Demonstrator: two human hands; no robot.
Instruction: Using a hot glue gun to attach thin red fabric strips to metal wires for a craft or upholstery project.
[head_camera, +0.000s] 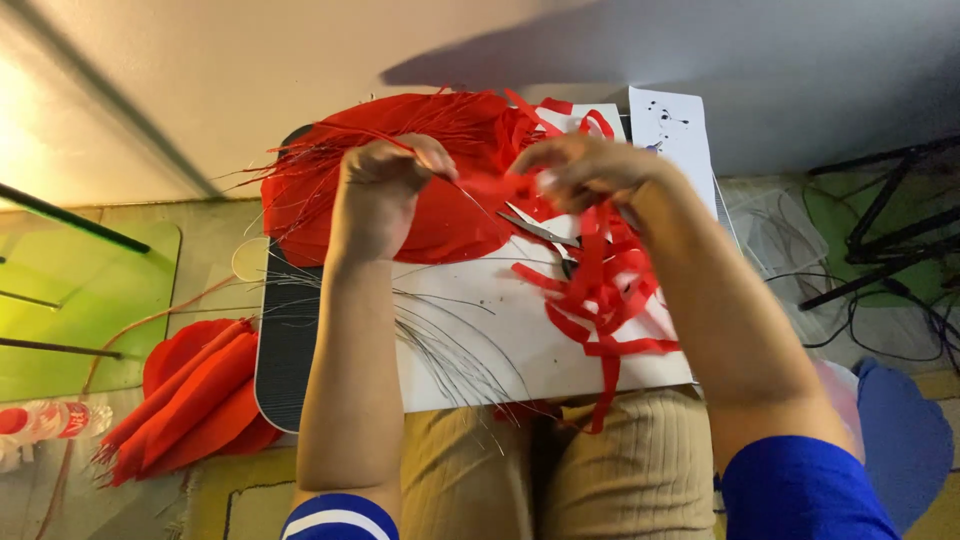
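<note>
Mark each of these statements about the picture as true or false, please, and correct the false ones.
1. Both hands, the left hand and the right hand, are raised over a white board. True.
2. The scissors are held in the left hand. False: they lie on the board, under the right hand.
3. The cut paper strips are blue. False: they are red.
4. A bundle of folded red paper pieces lies on the floor to the left of the board. True.
5. Thin wires lie across the board. True.
</note>
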